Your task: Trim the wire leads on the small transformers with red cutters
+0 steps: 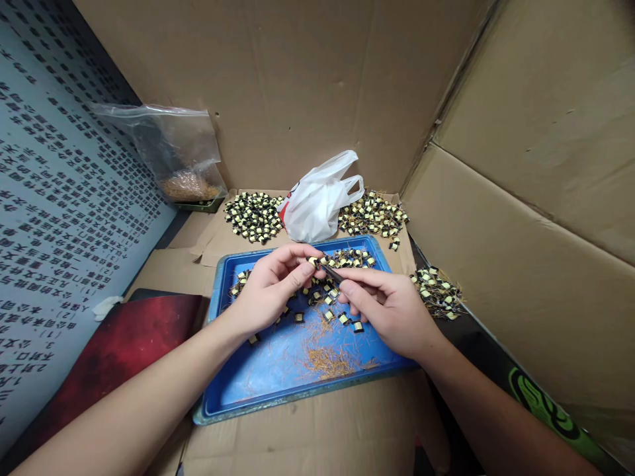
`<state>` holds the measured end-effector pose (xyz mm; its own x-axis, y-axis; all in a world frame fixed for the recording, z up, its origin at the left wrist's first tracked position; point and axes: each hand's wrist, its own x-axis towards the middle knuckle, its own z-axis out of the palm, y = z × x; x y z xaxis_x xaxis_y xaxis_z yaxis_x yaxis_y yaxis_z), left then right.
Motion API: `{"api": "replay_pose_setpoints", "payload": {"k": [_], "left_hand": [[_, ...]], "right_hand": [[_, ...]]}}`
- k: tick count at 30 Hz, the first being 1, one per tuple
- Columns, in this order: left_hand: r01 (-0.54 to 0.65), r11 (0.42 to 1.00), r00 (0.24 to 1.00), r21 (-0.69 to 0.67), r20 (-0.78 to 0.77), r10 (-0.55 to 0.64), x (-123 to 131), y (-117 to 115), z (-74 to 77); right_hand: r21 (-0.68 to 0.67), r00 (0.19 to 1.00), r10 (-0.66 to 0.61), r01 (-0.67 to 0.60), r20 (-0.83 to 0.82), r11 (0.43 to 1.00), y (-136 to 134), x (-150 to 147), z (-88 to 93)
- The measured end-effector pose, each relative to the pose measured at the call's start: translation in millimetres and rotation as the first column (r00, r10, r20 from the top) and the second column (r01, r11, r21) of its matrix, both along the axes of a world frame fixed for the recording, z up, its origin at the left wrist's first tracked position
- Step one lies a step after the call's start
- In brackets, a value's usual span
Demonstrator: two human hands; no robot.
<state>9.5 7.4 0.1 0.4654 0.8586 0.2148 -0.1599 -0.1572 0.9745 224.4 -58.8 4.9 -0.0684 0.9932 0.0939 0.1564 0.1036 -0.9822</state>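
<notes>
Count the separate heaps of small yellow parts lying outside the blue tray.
3. One heap lies left of the white bag, one heap right of it, one beside the blue tray, right. The bag may hide more.

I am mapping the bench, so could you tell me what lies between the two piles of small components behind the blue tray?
In the head view, a white plastic bag sits between the left pile and the right pile.

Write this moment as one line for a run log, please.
left hand: pinches small yellow-black part | right hand: holds dark tool to it | below: blue tray, loose parts, wire clippings
</notes>
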Motion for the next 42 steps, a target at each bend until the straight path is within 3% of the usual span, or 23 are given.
{"api": "replay_pose_setpoints", "payload": {"k": [12, 24, 31, 36, 42], "left_hand": [[-0.001, 0.999, 1.000, 0.045, -0.010, 0.001, 1.3, -0.7, 0.8], [-0.109, 0.967, 0.976, 0.229, -0.159, 0.148, -0.6, -5.2, -6.5], [-0.093, 0.968, 0.963, 0.233, -0.226, 0.147, -2.1, -5.7, -3.3], [-0.023, 0.995, 0.987, 0.100, -0.156, 0.039, -2.8, -2.4, 1.1], [0.052, 0.998, 0.998, -0.029, -0.037, -0.053, -1.5, -0.7, 3.8]], "right_hand": [[-0.047, 0.999, 0.009, -0.011, -0.038, 0.999, 0.2, 0.4, -3.9], [-0.093, 0.995, 0.037, -0.045, -0.088, 0.995, 1.9, -0.2, -3.9], [-0.034, 0.999, 0.029, -0.028, 0.028, 0.999, 1.3, 2.5, -5.5], [0.043, 0.984, -0.006, -0.001, 0.177, 0.999, -0.4, 4.9, -2.7], [0.081, 0.980, -0.011, -0.005, 0.197, 0.997, -1.9, 3.9, -3.3]]}}
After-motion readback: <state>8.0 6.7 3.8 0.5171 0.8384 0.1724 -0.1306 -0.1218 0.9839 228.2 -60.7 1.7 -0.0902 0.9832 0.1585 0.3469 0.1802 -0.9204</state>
